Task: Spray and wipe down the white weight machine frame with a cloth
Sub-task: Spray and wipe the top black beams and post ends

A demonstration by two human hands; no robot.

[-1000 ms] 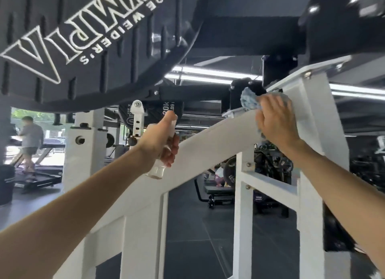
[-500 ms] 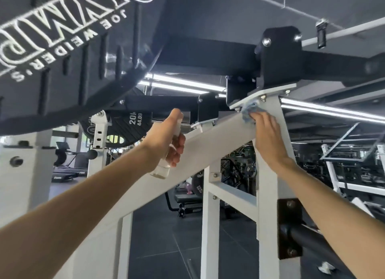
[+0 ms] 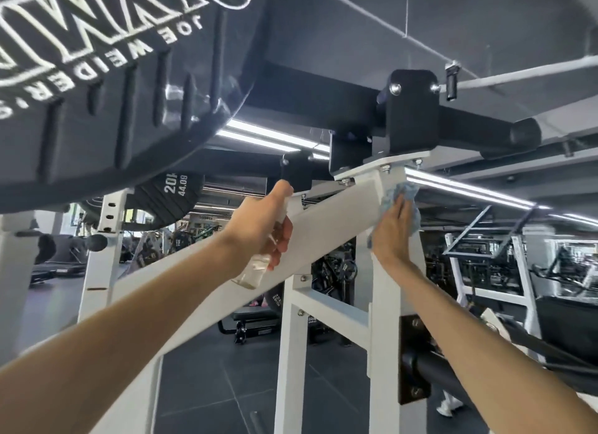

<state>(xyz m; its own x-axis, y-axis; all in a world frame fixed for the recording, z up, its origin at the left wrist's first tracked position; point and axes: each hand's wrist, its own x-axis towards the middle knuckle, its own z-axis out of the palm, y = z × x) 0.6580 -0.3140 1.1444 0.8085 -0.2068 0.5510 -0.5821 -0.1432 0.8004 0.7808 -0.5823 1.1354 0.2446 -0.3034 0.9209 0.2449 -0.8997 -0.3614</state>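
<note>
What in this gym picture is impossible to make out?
Head view only.
Spray bottle: top and nozzle hidden inside the left hand.
Cloth: mostly covered by the right hand pressing it.
Black weight plate: lettering cut off by the top-left edges.
Far machines: blurred, too small.

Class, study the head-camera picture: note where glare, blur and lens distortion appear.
Head view: ceiling strip lights glare white; the weight plate looms oversized from wide-angle distortion; background machines look soft; right hand, cloth, left hand and spray bottle are fairly sharp.
</note>
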